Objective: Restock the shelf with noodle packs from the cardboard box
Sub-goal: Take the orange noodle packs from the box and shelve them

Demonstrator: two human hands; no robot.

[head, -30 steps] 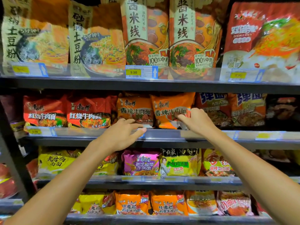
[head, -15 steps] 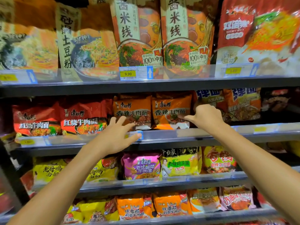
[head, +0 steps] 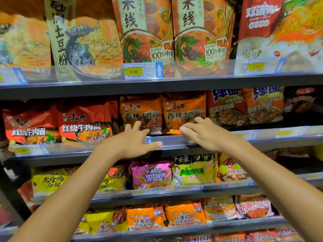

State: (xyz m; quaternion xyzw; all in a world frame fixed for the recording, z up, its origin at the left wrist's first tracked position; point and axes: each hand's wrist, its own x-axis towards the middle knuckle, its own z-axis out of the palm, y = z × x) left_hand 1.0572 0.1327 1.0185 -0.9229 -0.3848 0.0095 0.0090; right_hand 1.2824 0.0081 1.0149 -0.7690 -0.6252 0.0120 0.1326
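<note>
Both hands are reaching to the two orange spicy-beef noodle packs point(head: 183, 113) standing upright behind the shelf rail point(head: 174, 139). The left hand point(head: 130, 143) is spread and holding nothing, its fingertips at the left pack; the right hand point(head: 205, 134), fingers extended, is touching the right pack's lower edge. These packs are looking placed and are being straightened; the cardboard box is not showing, so what is left is unclear.

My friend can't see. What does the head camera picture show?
Two bare hands reach to a shop shelf: the left hand spread open at one orange noodle pack, the right hand with straight fingers at the next orange pack. Red noodle packs sit to their left.
</note>
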